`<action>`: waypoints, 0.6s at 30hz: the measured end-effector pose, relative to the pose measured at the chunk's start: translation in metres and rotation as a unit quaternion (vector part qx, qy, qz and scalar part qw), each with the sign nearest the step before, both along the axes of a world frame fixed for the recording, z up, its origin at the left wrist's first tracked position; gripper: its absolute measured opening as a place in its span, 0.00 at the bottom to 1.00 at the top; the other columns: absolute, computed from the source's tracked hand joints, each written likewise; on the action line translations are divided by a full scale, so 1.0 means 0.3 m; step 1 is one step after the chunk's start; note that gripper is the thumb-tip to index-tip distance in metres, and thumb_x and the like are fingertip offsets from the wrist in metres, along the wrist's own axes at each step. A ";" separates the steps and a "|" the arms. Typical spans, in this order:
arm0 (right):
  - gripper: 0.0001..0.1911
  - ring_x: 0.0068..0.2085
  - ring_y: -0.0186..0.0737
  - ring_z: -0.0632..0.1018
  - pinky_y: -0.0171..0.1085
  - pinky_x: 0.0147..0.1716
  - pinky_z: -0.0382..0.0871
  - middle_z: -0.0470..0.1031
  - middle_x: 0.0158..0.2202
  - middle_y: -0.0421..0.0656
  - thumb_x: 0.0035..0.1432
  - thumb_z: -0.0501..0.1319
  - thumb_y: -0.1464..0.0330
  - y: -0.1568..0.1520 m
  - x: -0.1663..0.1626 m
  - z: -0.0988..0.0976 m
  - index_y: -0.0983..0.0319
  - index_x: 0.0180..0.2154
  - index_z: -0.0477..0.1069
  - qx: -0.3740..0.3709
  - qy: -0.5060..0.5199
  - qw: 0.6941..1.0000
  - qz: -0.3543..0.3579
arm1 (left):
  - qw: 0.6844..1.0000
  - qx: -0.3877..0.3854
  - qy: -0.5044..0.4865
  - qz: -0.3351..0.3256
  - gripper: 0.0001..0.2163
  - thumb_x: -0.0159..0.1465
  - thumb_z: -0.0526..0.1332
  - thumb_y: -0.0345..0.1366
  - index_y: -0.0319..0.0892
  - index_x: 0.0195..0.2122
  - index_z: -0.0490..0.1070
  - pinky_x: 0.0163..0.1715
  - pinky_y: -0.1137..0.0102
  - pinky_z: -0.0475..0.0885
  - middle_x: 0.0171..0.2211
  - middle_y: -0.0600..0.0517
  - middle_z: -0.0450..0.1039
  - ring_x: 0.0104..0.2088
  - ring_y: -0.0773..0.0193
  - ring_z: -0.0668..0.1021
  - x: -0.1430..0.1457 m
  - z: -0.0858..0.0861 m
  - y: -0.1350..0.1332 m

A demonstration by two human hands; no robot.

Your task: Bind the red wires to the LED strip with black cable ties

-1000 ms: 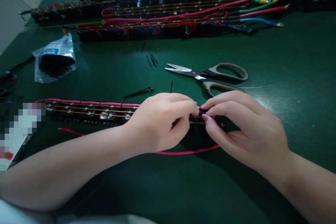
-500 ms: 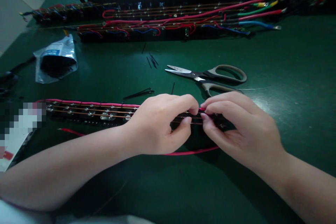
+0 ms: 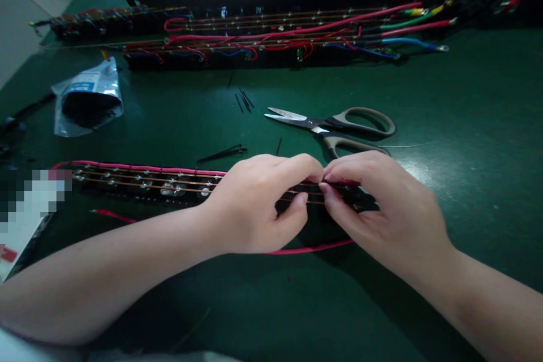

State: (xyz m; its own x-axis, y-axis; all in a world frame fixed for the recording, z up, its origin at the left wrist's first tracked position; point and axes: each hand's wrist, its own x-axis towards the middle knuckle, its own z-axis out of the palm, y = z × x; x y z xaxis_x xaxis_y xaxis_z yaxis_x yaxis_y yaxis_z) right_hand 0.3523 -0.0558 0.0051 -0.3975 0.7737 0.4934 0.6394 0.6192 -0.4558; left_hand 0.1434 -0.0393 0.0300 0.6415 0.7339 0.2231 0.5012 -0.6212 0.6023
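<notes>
A long black strip (image 3: 139, 184) with copper wires, solder joints and a pink wire along its top lies across the green table (image 3: 466, 141). My left hand (image 3: 258, 203) and my right hand (image 3: 382, 209) meet over its right end, fingertips pinched together on the pink wire and the strip. What exactly sits between the fingertips is hidden. A loose red wire (image 3: 314, 248) curves under both hands.
Scissors (image 3: 335, 124) lie just beyond my hands, blades pointing left. Black cable ties (image 3: 223, 153) and cut bits (image 3: 244, 99) are scattered nearby. A silver bag (image 3: 87, 96) sits at far left. More wired strips (image 3: 275, 39) are stacked at the back.
Both hands stayed on the strip's right end. The fingertips shifted slightly, and the view moved a little.
</notes>
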 end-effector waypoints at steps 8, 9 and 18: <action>0.11 0.39 0.43 0.81 0.42 0.38 0.76 0.81 0.38 0.45 0.58 0.66 0.77 -0.005 0.013 0.009 0.59 0.42 0.72 0.064 -0.018 0.997 0.025 | 1.000 -0.018 0.003 -0.001 0.09 0.63 0.57 0.29 0.39 0.45 0.71 0.39 0.68 0.73 0.40 0.50 0.79 0.38 0.62 0.80 0.002 0.001 0.004; 0.11 0.39 0.43 0.81 0.42 0.37 0.77 0.81 0.39 0.46 0.58 0.66 0.77 -0.005 0.014 0.009 0.59 0.42 0.72 0.072 -0.022 0.997 0.029 | 1.000 -0.018 0.004 -0.001 0.09 0.63 0.57 0.29 0.39 0.45 0.70 0.39 0.68 0.74 0.40 0.50 0.79 0.38 0.63 0.80 0.001 0.001 0.004; 0.11 0.38 0.44 0.81 0.43 0.33 0.77 0.81 0.39 0.45 0.59 0.64 0.77 0.001 0.019 0.018 0.56 0.40 0.73 0.079 -0.032 0.996 0.041 | 1.000 -0.026 0.003 -0.007 0.09 0.64 0.57 0.29 0.41 0.45 0.69 0.39 0.68 0.74 0.41 0.50 0.79 0.39 0.63 0.79 0.000 -0.001 0.009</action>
State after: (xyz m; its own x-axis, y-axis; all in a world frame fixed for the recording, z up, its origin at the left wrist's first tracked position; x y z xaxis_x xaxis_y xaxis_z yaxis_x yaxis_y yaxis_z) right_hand 0.3581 -0.0555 0.0105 -0.4906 0.6528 0.5772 0.6088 0.7307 -0.3089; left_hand 0.1436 -0.0365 0.0297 0.6534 0.7350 0.1813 0.4959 -0.5965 0.6311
